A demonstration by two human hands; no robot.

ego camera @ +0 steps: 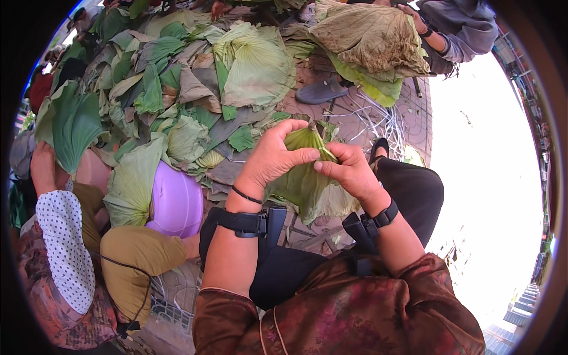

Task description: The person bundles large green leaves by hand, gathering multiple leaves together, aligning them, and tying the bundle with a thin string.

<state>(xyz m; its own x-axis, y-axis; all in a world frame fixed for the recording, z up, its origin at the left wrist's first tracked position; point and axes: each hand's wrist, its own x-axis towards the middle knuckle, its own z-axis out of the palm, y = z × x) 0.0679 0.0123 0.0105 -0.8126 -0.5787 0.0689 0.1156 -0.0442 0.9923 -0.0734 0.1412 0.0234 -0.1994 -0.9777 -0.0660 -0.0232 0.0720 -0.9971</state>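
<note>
Both my hands hold a gathered bundle of green lotus leaf in front of me, its pleated top pinched and its wider part hanging below. My left hand wraps the bundle's left side, the thumb lying across the front. My right hand pinches the folded edge on the right between thumb and fingers. A brown stem end shows at the top of the bundle. Some fingertips are hidden behind the leaf.
A large heap of lotus leaves lies ahead and left. White plastic strips lie on the paving. A co-worker at left sits by a purple rounded object. Another person's hand holds a stack of brownish leaves.
</note>
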